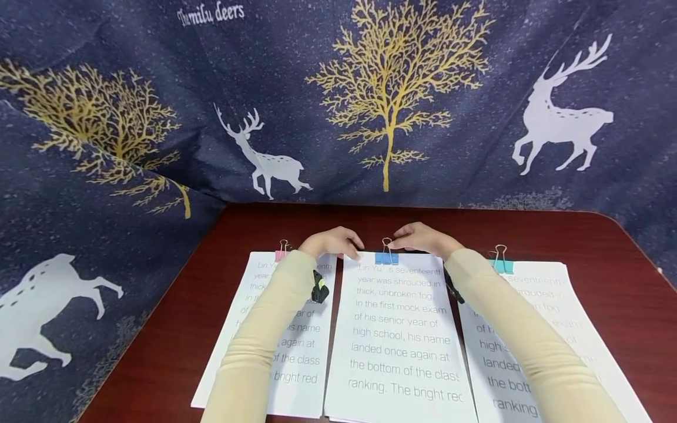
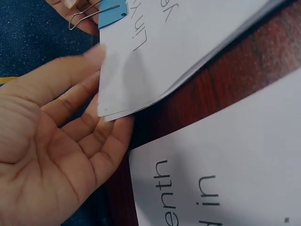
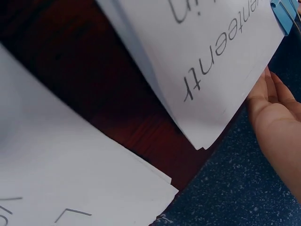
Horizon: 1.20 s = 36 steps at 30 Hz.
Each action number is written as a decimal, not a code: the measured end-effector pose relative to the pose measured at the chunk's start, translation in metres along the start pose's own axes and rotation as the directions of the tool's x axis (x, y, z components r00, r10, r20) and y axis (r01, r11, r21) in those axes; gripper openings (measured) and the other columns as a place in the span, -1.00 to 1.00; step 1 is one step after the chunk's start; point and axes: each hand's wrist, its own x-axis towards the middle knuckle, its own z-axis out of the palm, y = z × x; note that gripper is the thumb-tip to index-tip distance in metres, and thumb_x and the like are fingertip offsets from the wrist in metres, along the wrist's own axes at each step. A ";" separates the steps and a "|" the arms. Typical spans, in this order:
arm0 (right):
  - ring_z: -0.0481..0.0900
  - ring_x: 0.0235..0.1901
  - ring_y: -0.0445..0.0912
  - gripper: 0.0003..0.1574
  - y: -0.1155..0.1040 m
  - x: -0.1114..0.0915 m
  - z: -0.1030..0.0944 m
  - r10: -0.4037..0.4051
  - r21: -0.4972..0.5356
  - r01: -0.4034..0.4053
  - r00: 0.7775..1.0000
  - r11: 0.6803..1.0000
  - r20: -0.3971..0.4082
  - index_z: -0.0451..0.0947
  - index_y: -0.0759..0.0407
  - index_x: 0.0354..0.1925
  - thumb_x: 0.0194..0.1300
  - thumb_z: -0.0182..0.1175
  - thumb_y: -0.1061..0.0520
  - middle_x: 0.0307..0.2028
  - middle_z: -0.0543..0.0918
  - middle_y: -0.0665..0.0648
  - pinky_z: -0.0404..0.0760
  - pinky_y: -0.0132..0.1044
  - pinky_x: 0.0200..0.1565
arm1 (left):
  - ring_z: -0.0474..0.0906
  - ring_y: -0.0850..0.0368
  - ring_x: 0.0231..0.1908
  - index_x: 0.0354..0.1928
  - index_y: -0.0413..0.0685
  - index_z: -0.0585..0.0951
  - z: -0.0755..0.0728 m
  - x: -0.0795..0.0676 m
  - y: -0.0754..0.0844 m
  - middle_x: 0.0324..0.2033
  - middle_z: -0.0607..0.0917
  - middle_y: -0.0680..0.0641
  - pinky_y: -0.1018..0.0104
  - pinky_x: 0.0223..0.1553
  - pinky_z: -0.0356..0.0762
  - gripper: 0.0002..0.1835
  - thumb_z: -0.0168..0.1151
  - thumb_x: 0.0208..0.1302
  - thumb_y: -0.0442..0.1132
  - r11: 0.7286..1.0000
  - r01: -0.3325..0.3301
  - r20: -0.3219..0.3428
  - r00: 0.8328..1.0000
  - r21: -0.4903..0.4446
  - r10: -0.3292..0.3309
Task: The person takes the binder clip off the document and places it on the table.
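Note:
The middle stack of printed paper (image 1: 399, 346) lies between two similar stacks, with a blue binder clip (image 1: 386, 258) on its top edge. My left hand (image 1: 333, 241) is at its upper left corner. In the left wrist view the thumb (image 2: 70, 70) lies over the paper's edge and the other fingers (image 2: 96, 141) are beneath, pinching the corner. My right hand (image 1: 423, 239) is behind the top edge, its fingertips at the clip's upright wire handle. In the right wrist view part of this hand is hidden behind the paper.
On the left lies a stack (image 1: 296, 376) with a pink binder clip (image 1: 280, 255); on the right, another stack (image 1: 576, 329) with a teal clip (image 1: 500, 266). All rest on a dark red table (image 1: 169, 364). A blue deer-patterned cloth (image 1: 338, 117) hangs behind.

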 end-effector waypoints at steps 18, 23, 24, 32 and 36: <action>0.35 0.21 0.15 -0.12 0.003 -0.003 -0.004 -0.044 0.048 0.040 0.996 0.998 0.077 0.25 0.30 0.23 0.15 0.19 -0.22 0.22 0.38 0.28 0.26 0.02 0.29 | 0.45 0.29 -0.47 -0.25 -0.21 0.67 0.020 -0.014 -0.009 -0.38 0.71 -0.08 0.42 -0.56 0.40 -0.79 0.29 0.01 -0.48 0.983 -0.168 -0.181 0.972 -0.074 0.153; 0.36 0.22 0.14 -0.20 0.002 -0.004 -0.007 -0.095 0.095 0.079 0.982 0.992 0.166 0.28 0.33 0.22 0.21 0.16 -0.16 0.23 0.37 0.30 0.28 -0.01 0.28 | 0.51 0.28 -0.41 -0.27 -0.20 0.69 0.026 -0.020 -0.008 -0.35 0.72 -0.13 0.44 -0.49 0.47 -0.80 0.32 -0.01 -0.47 0.975 -0.214 -0.236 0.952 -0.061 0.194; 0.37 0.21 0.13 -0.21 0.002 -0.005 -0.008 -0.095 0.102 0.078 0.979 0.992 0.179 0.29 0.33 0.22 0.22 0.16 -0.15 0.23 0.38 0.30 0.29 -0.01 0.28 | 0.52 0.27 -0.39 -0.27 -0.19 0.69 0.027 -0.020 -0.008 -0.34 0.72 -0.13 0.45 -0.46 0.49 -0.80 0.32 -0.01 -0.46 0.974 -0.219 -0.245 0.949 -0.055 0.200; 0.50 0.10 0.05 -0.31 0.000 -0.009 -0.009 -0.130 0.130 0.101 0.962 0.986 0.239 0.34 0.32 0.19 0.26 0.12 -0.10 0.15 0.47 0.30 0.39 -0.07 0.22 | 0.55 0.21 -0.33 -0.28 -0.20 0.69 0.034 -0.024 -0.010 -0.32 0.72 -0.15 0.45 -0.35 0.53 -0.82 0.31 0.02 -0.46 0.966 -0.256 -0.278 0.932 -0.044 0.234; 0.53 0.06 0.02 -0.35 -0.001 -0.011 -0.009 -0.143 0.152 0.107 0.958 0.983 0.249 0.37 0.32 0.18 0.27 0.12 -0.07 0.12 0.50 0.28 0.40 -0.07 0.20 | 0.55 0.21 -0.32 -0.27 -0.22 0.69 0.035 -0.028 -0.010 -0.31 0.71 -0.17 0.45 -0.31 0.54 -0.81 0.31 0.01 -0.47 0.964 -0.257 -0.286 0.931 -0.065 0.228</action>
